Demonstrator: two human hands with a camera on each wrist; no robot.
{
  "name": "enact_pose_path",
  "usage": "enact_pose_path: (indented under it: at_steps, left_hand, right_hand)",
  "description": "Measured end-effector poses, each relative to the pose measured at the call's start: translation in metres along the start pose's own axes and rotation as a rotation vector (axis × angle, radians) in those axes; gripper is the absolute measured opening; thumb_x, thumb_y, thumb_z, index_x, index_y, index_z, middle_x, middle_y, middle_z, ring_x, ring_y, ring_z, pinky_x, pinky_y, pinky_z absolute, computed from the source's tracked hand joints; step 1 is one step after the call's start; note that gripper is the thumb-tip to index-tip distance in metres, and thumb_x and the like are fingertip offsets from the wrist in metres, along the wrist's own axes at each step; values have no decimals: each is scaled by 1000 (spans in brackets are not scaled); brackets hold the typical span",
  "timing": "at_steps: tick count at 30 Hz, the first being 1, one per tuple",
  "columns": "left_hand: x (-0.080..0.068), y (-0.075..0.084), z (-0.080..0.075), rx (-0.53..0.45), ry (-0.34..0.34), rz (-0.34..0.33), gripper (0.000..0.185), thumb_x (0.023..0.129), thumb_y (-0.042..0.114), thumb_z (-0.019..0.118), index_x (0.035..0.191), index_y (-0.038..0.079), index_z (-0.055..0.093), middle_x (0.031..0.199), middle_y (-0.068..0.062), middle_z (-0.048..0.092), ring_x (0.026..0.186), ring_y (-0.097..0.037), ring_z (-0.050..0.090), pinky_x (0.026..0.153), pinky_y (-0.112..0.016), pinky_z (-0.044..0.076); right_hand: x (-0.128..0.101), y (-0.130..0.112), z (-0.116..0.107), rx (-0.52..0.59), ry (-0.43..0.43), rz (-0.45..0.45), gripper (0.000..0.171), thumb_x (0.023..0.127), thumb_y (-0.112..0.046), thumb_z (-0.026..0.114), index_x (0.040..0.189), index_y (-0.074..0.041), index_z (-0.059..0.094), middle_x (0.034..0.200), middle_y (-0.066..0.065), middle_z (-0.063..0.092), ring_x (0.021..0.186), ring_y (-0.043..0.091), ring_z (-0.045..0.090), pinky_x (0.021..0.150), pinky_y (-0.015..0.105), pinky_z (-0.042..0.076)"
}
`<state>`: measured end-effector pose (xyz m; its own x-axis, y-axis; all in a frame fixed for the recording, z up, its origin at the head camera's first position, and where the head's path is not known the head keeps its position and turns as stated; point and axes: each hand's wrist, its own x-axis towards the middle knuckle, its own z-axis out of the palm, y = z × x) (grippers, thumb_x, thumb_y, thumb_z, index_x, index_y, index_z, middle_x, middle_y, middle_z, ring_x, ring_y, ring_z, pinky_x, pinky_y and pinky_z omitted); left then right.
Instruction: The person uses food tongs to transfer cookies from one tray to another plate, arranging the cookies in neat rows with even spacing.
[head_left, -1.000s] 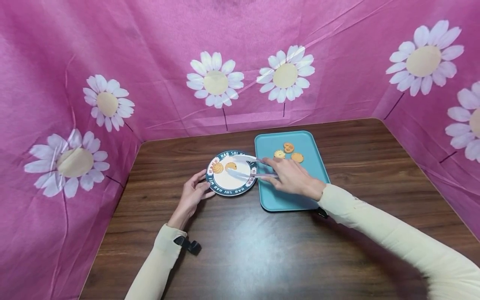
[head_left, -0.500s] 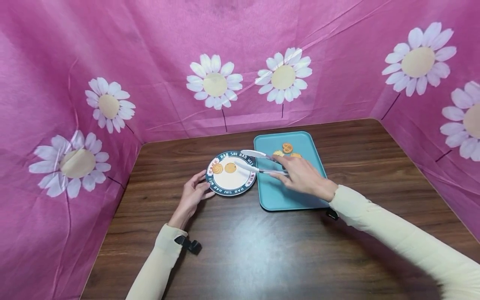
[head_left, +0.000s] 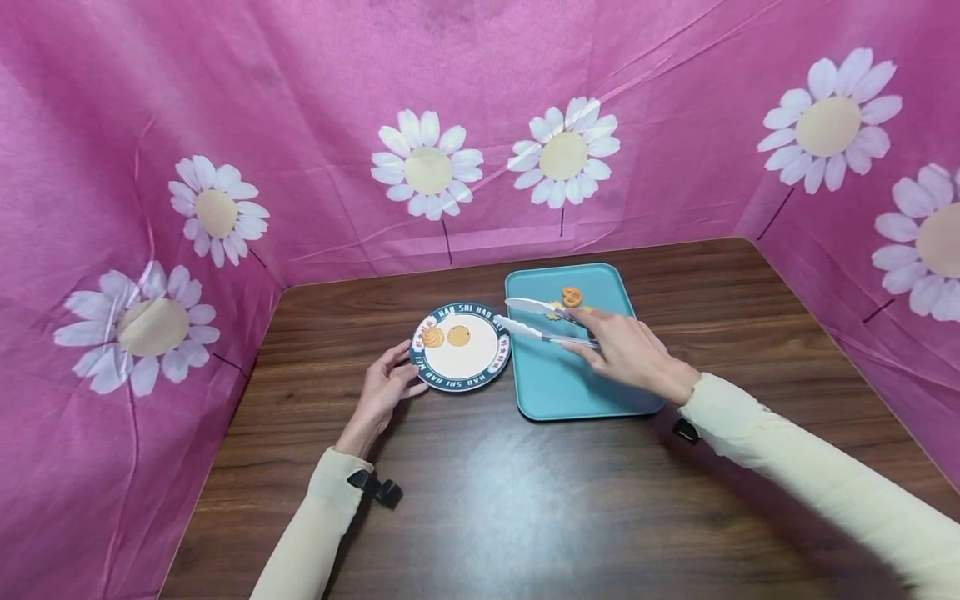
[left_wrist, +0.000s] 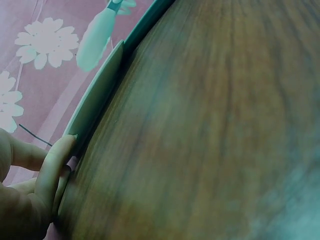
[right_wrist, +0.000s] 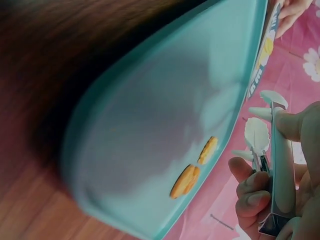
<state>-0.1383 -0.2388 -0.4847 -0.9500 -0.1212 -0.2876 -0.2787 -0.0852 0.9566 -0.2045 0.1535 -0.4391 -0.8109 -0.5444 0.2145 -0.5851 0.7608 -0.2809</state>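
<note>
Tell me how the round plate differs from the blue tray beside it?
The plate is round, white with a dark lettered rim; the tray is rectangular and plain teal. The plate is smaller than the tray. The left hand touches the plate's edge, while the right hand holds tongs over the tray. Both lie flat on the table and carry cookies.

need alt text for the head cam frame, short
A person's right hand holds clear plastic tongs, tips apart and empty, over a teal tray with cookies at its far end. The left hand touches the rim of a round plate holding two cookies, left of the tray on a dark wood table, with pink daisy-print fabric behind.
</note>
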Motion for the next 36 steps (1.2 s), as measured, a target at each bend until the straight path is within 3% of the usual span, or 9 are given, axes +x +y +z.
enact_pose_path:
  at_steps: [11, 17, 24, 30, 36]
  left_hand:
    - [-1, -1, -1, 5, 0, 1, 61, 102, -9, 50, 160, 5, 36, 159, -22, 39, 121, -21, 58, 85, -22, 68]
    - [-1, -2, -1, 4, 3, 8, 62, 102, -9, 50, 160, 4, 35, 160, -23, 38, 117, -18, 60, 85, -22, 68]
    - [-1, -2, -1, -7, 3, 0, 62, 102, -10, 51, 160, 5, 37, 159, -21, 39, 110, -12, 62, 85, -23, 68]
    - [-1, -2, -2, 0, -5, 9, 61, 102, -9, 50, 160, 4, 36, 160, -22, 38, 109, -11, 62, 85, -22, 68]
    - [-1, -1, -1, 1, -10, 12, 61, 103, -9, 50, 160, 4, 36, 159, -22, 39, 109, -11, 62, 85, -22, 68]
  right_hand:
    - [-15, 15, -4, -13, 14, 25, 58, 99, -46, 69, 147, -14, 58, 116, 14, 75, 64, 19, 54, 44, 28, 45]
    - [-23, 24, -10, -23, -12, 46, 60, 102, -46, 65, 149, -11, 56, 102, 15, 72, 60, 18, 48, 41, 24, 35]
    - [-34, 34, -17, -44, -20, 91, 57, 102, -45, 65, 146, -12, 57, 92, 11, 66, 62, 18, 50, 42, 24, 35]
    - [-43, 42, -22, -51, -3, 104, 55, 101, -45, 66, 145, -13, 59, 96, 11, 69, 61, 17, 50, 42, 24, 36]
    - [-49, 49, -26, -67, 7, 113, 55, 101, -45, 66, 146, -13, 58, 84, 5, 60, 60, 17, 50, 41, 26, 36]
